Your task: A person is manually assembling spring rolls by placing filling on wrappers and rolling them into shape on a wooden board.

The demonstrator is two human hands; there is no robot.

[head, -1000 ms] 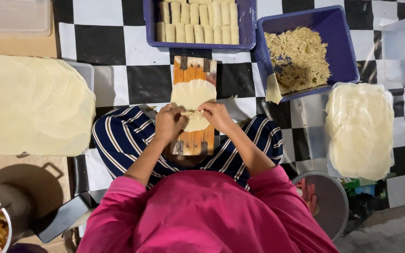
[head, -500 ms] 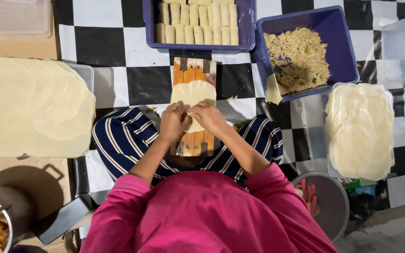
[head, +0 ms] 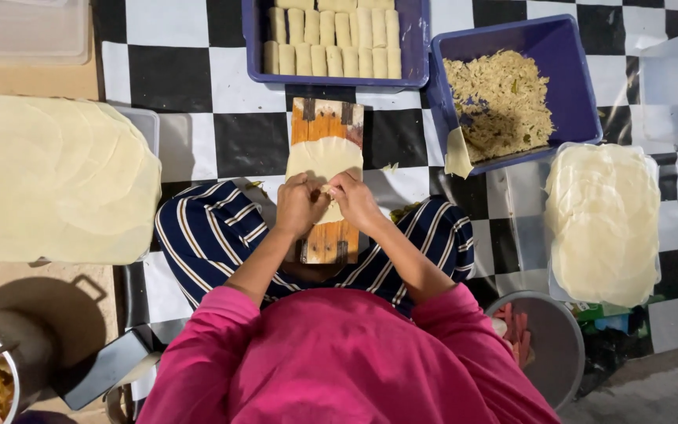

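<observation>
Since a second ago, the pale wrapper [head: 323, 161] on the wooden board [head: 328, 239] is rolled further, fingers of left hand [head: 300, 206] and right hand [head: 355, 200] clamped on its near edge.

Two blue tubs [head: 417, 47] [head: 574, 78], two stacks of pale wrappers [head: 49, 180] [head: 602, 220], one wooden board [head: 327, 122], one wrapper [head: 323, 157] on it, two hands [head: 300, 206] [head: 355, 200]

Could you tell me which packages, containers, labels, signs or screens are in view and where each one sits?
No labels, signs or screens show.
Blue tub: top centre, rectangular, rows of pale rolls.
Second blue tub: top right, rectangular, shredded yellowish filling.
Clear plastic tray: right, under stacked pale wrappers.
Clear lidded box: top left, translucent.
</observation>
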